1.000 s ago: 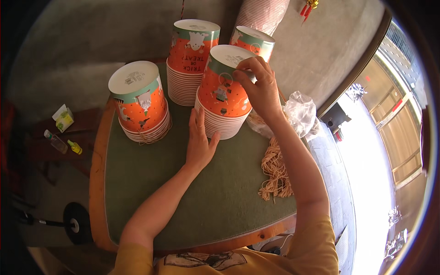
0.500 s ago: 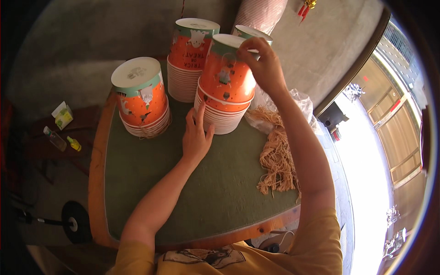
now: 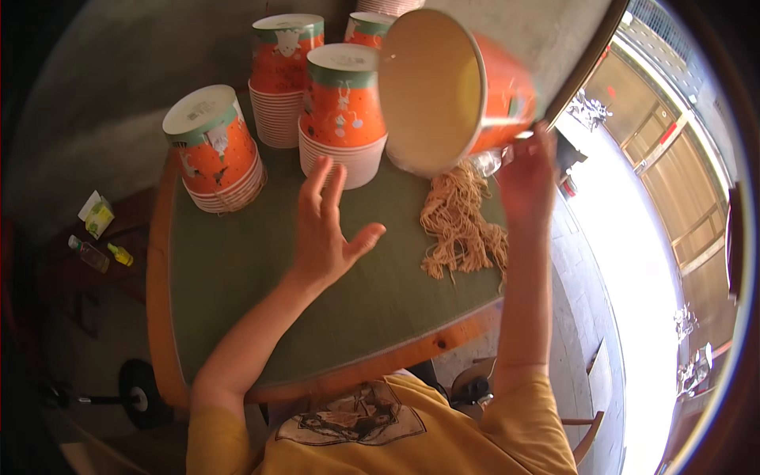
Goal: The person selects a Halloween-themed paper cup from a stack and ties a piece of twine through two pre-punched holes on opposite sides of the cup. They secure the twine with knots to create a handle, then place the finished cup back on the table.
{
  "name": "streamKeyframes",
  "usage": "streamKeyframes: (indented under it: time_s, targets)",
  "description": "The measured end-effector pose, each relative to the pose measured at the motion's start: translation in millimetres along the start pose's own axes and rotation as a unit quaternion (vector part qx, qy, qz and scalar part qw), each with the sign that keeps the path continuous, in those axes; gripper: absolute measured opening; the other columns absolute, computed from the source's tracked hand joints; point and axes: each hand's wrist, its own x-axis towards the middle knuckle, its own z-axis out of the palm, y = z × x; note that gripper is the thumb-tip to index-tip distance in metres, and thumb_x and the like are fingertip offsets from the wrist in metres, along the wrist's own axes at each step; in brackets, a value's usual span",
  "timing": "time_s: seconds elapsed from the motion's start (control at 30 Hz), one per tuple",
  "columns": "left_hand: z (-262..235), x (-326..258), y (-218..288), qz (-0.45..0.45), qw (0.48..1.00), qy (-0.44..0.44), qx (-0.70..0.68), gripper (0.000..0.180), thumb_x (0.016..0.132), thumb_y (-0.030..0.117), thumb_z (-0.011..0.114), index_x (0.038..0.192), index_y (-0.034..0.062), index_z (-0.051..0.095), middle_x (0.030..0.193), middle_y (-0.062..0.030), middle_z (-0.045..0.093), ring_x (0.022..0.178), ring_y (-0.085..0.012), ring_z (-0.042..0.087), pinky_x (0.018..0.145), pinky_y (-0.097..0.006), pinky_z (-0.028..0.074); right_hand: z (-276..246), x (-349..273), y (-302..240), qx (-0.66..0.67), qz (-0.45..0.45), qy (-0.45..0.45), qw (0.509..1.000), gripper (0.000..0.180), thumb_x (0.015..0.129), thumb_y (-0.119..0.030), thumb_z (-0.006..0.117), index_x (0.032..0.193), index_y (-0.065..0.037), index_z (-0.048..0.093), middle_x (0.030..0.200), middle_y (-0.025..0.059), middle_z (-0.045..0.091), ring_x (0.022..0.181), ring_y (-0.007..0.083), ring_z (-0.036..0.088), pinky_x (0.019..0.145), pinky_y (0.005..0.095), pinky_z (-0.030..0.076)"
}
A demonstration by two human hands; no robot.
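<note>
My right hand [image 3: 528, 178], blurred by motion, is closed at the base end of an orange paper bucket [image 3: 505, 99]. The bucket is held up and tilted on its side, its wide mouth and pale inside facing left. My left hand [image 3: 321, 229] is open with fingers spread, in front of the middle stack of upside-down paper buckets [image 3: 344, 119]; fingertips overlap its lower rims, and I cannot tell whether they touch. A shorter stack [image 3: 218, 162] with string around its rims stands to the left. Behind is a taller stack [image 3: 286, 75].
A bundle of tan string [image 3: 463, 222] lies on the right of the green-topped table [image 3: 261, 309], near a clear plastic bag [image 3: 487, 162]. Another stack [image 3: 366, 30] stands at the back. Bottles [image 3: 89, 253] and a tissue pack [image 3: 96, 215] sit off to the left.
My right hand has lifted the top bucket off the middle stack, swinging it rightward and tipping it sideways. My left hand has moved from the stack's side and spread its fingers.
</note>
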Motion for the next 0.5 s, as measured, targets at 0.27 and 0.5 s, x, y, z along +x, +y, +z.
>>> streamKeyframes:
  time_s: [0.27, 0.5]
  targets:
    - [-44, -38, 44, -0.001, 0.992, 0.001, 0.128, 0.028, 0.093, 0.000, 0.058, 0.120, 0.0074, 0.061, 0.110, -0.0126, 0.053, 0.105, -0.0305, 0.050, 0.092, -0.045, 0.041, -28, -130, 111, 0.078, 0.307, -0.007, 0.948, 0.016, 0.101, -0.028, 0.058, 0.114, -0.019, 0.058, 0.108, -0.0020, 0.064, 0.102, 0.0148, 0.062, 0.098, 0.0377, 0.047]
    - [-112, -31, 59, -0.068, 0.957, -0.127, 0.251, 0.030, 0.094, -0.001, 0.058, 0.122, 0.0097, 0.062, 0.113, -0.0106, 0.052, 0.107, -0.0296, 0.049, 0.093, -0.042, 0.042, -60, -112, 78, -0.577, -0.057, -0.165, 0.798, 0.014, 0.096, -0.016, 0.059, 0.102, -0.006, 0.066, 0.096, 0.0099, 0.068, 0.086, 0.0283, 0.067, 0.077, 0.0399, 0.054]
